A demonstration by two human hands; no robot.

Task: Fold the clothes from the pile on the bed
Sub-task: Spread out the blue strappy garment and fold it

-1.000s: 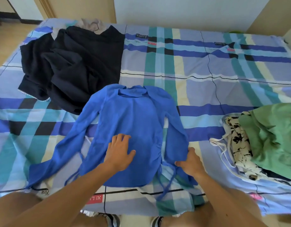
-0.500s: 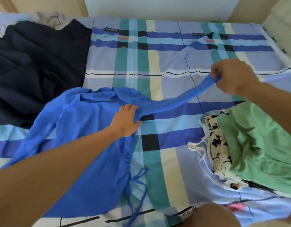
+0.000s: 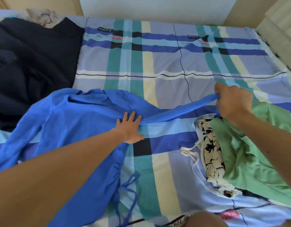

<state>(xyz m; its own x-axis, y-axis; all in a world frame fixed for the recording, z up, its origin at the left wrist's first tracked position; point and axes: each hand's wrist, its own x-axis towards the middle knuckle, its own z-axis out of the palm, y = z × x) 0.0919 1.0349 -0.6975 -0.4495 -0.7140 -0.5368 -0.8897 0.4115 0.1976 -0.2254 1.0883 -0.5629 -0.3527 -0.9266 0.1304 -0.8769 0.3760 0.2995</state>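
Head view: the right hand pinches the cuff of the blue top's sleeve, drawn taut at centre right. The left hand presses flat at the sleeve's root, mid-frame. The step looks like sleeve folding; next, the cuff likely swings leftward across the body.

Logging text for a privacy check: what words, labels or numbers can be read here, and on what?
"you", upside down, on a printed strip at the near edge of the bed sheet.
Dark cursive labels on the sheet: too blurred to read.
Red labels beside them: too small to read.
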